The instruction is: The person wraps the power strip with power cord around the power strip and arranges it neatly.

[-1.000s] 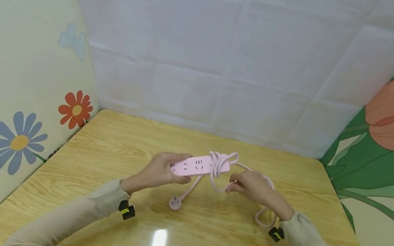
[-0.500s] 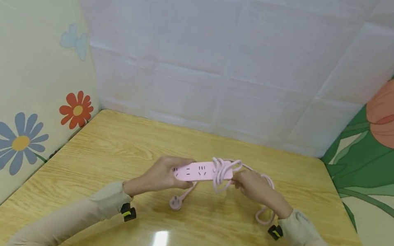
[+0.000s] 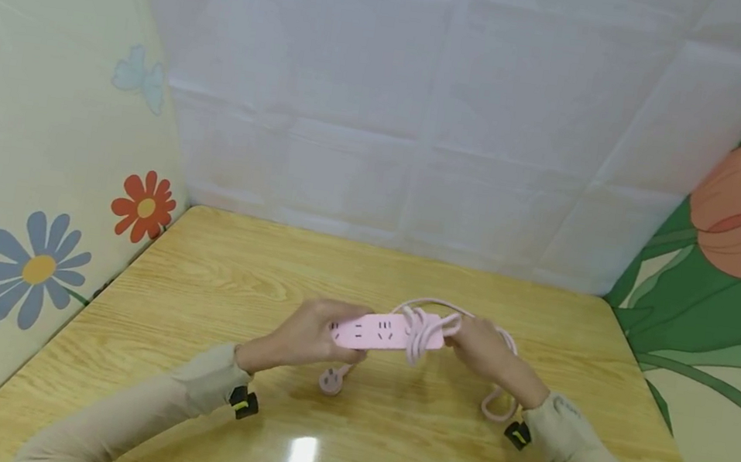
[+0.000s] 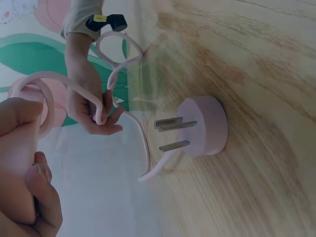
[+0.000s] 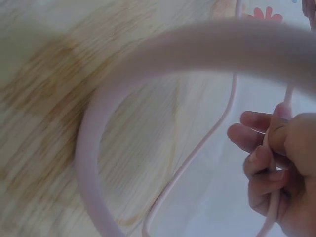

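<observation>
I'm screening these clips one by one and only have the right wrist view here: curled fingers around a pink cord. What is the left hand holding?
Observer: The left hand grips one end of a pink power strip.
Reviewer: My view doesn't show that strip. Is any cord wound around it?
Observer: Yes, the head view shows the cord looped around its other end, the one nearer the right hand.
Reviewer: And the plug?
Observer: In the left wrist view, the plug rests on the wooden table, its metal prongs pointing away from the tabletop.
</observation>
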`<state>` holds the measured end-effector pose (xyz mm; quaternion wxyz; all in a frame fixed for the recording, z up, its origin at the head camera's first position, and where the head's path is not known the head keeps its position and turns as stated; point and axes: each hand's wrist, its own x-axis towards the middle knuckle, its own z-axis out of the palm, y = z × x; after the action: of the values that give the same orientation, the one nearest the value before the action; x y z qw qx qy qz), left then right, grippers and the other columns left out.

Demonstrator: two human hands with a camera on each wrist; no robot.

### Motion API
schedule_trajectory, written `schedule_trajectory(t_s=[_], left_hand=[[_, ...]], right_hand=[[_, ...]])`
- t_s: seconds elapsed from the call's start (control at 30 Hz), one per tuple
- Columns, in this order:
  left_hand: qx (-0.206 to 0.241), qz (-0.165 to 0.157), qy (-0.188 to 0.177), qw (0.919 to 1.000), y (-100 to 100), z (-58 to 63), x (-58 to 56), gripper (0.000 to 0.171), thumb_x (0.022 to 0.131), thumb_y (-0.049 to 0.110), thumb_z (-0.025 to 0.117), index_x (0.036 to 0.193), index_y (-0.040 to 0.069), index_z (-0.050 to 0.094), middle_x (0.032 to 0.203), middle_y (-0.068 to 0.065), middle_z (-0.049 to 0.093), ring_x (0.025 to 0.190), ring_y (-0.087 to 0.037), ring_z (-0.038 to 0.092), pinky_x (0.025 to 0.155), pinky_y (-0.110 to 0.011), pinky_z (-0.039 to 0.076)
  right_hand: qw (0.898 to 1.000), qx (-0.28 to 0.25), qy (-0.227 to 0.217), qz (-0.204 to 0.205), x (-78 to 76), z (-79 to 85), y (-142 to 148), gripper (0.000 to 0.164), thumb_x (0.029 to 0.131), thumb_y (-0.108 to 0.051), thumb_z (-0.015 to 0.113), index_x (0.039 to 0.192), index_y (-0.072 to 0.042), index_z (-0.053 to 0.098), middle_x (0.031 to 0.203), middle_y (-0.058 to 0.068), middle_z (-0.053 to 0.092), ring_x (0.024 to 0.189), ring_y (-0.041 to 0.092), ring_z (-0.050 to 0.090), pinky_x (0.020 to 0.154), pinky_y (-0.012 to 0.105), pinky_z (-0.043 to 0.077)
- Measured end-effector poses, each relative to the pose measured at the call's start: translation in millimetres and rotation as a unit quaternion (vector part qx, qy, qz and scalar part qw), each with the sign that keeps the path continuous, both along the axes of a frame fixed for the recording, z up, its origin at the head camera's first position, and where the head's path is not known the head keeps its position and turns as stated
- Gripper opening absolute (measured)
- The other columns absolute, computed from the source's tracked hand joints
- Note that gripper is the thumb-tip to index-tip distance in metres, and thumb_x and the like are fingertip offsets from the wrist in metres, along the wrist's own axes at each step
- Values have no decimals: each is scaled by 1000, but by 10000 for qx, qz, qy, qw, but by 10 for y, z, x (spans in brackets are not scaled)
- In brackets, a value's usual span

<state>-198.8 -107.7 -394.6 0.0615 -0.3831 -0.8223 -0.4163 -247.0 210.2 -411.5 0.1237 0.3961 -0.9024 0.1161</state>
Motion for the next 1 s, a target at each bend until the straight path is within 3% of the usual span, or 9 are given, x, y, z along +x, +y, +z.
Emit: schedule_trajectory(t_s=[0.13,0.37,0.5,0.67,0.73,0.87,0.93,1.0], left_hand=[[-66,-62,26,10000,24,-38,1,59,73,19,85,126,1,65,110,-10,71,84,-9,65,68,-22,55],[-96,-286,253,9992,57,-66,-13,58,72,20,86,124,2,66,105,-10,72,80,-7,65,63,-19,54],[-174,-547,228,9981,95,-89,-10,60,73,18,85,126,-1,64,103,-11,72,76,-4,62,59,-17,53],[-299,-605,124,9976,116,-110,5,63,72,16,86,127,-3,63,103,-11,72,75,-4,60,59,-17,52],[-330,-595,74,9977,118,-114,8,64,71,15,87,127,-3,63,103,-12,72,75,-5,60,60,-17,52],[-378,-638,70,9972,119,-131,2,63,71,15,86,127,-2,63,104,-12,72,75,-4,60,60,-16,52],[-375,-706,49,9968,123,-137,4,63,72,15,86,128,-2,63,104,-12,72,76,-4,60,60,-17,52],[-388,-793,49,9961,129,-144,10,62,72,15,86,128,-1,63,105,-11,71,76,-4,60,61,-16,52]], right_hand=[[9995,-30,290,-121,-21,-20,12,28,78,12,69,95,-10,72,80,7,69,54,18,55,45,28,46],[9986,84,521,-27,-56,-5,12,8,85,-13,72,88,-15,65,79,-2,67,51,11,48,43,28,42],[9979,164,624,-19,-58,11,-9,8,85,-9,72,89,-14,66,81,-1,67,50,12,47,42,26,40],[9954,-5,957,9,-63,38,-46,6,86,-13,73,88,-13,67,79,1,68,47,13,47,40,26,39],[9926,-189,1195,56,-71,43,-43,11,89,-22,68,85,-12,66,75,2,67,45,13,45,38,26,37],[9834,-536,1723,210,-105,33,-22,40,99,-41,43,79,-11,60,67,3,63,42,11,39,36,24,33],[9794,-601,1907,275,-128,12,-14,50,100,-48,31,77,-11,57,66,4,62,42,11,37,35,24,31],[9772,-624,2006,296,-139,-7,-12,53,101,-49,28,76,-11,55,65,4,61,41,11,37,35,24,30]])
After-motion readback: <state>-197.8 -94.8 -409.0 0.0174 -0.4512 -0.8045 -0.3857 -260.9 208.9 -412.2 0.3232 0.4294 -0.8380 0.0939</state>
